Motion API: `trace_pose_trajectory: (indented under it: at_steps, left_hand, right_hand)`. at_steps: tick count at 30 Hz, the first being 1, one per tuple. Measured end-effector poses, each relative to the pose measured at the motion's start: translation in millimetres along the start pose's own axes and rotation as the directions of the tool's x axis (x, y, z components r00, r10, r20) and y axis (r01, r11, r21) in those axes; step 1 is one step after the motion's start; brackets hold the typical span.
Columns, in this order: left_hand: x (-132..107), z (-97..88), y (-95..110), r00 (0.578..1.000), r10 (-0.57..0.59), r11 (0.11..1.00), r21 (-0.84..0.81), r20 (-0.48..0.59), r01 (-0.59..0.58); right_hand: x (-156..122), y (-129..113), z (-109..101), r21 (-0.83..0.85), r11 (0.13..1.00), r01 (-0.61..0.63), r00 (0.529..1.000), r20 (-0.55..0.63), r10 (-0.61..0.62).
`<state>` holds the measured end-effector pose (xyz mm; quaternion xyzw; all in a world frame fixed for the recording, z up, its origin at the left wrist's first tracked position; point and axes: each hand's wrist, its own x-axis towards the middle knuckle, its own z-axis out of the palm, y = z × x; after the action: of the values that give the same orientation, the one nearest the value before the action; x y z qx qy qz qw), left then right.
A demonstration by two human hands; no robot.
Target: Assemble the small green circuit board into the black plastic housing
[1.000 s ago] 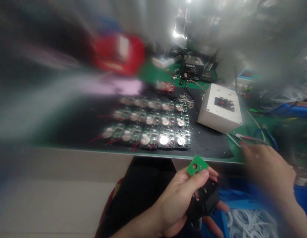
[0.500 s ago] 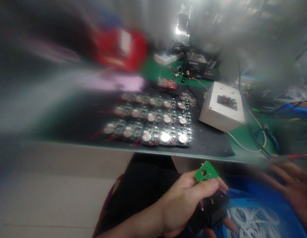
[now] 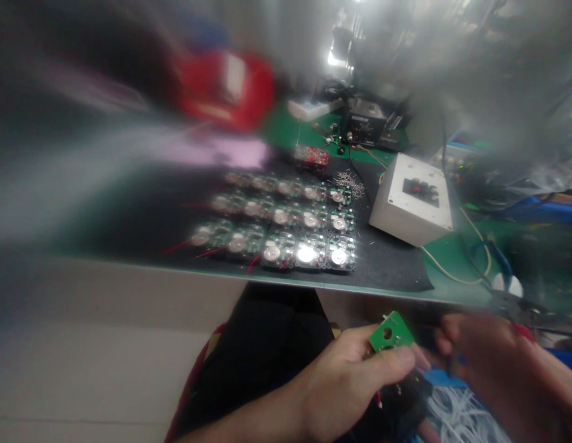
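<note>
My left hand is closed on a small green circuit board with a round hole, held between thumb and fingers over my lap; a dark part with red wire sits lower in the same hand. My right hand is blurred just right of the board, fingers curled, with a dark thin object near them that I cannot make out. Rows of assembled green boards with shiny round discs lie on a black mat on the bench ahead.
A white box with a black panel stands right of the mat. A black unit and a red blurred object stand at the back. Cables trail at the right. A blue bin of white rings sits below my hands.
My right hand has come in from the far right to just beside the green board. My left hand and the board sit slightly lower.
</note>
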<state>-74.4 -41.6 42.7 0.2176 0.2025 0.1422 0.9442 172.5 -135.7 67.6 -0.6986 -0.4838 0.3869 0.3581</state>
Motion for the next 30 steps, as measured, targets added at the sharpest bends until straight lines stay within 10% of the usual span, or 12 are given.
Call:
trace_pose_trajectory:
  at_steps: [3, 6, 15, 30]
  left_hand:
    - [-1, -1.1, -1, 1.0, -0.009, 1.0, 0.018, 0.001, 0.009]
    - [-2, -2.4, -1, 1.0, -0.009, 0.999, 0.036, -0.018, 0.009]
    - [-3, -1.9, 2, 1.0, -0.014, 0.997, 0.071, 0.005, 0.013]
    - [-7, 0.5, 5, 1.0, -0.006, 0.988, 0.152, -0.003, 0.006]
  right_hand:
    - [1, 6, 5, -0.313, 0.945, 0.099, 0.983, -0.118, -0.142]
    - [1, 4, 10, -0.688, 0.688, 0.231, 0.929, -0.053, -0.365]
    - [-5, 0, 4, -0.819, 0.204, 0.537, 0.743, 0.345, -0.573]
    - [0, -20, 15, -0.768, 0.2, 0.608, 0.684, 0.379, -0.624]
